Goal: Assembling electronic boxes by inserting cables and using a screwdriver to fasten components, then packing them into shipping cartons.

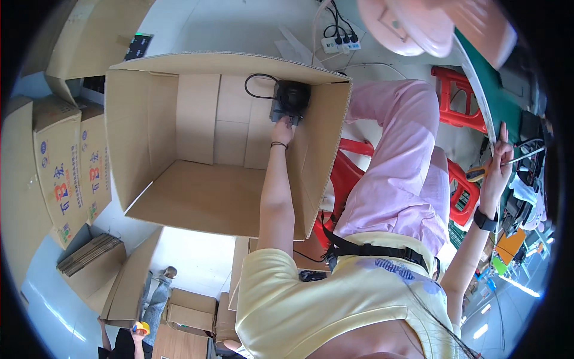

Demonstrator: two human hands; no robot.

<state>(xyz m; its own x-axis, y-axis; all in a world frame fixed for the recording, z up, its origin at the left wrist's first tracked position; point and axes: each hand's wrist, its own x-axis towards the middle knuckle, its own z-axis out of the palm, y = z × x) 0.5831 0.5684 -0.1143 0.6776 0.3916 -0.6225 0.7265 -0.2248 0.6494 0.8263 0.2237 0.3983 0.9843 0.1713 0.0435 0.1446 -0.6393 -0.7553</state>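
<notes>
- Left hand [283, 130]: grip closed on near end of black corded device [292, 94], rounded body just beyond fingers
- Device inside corrugated cardboard box [200, 194], far right corner
- Right hand [500, 163]: grip closure unclear

- Matt brown cardboard forms the box [194, 197], smooth-walled, its rim showing corrugation
- Black plastic with a dull sheen covers the device [293, 94]
- A plastic-looking handle meets shiny metal on the screwdriver [476, 174]
- Smooth, glossy red plastic marks the stool [347, 179]
- Creased matt cloth makes up the pink trousers [394, 155]
- Light streaks the glossy floor [51, 308]
</notes>
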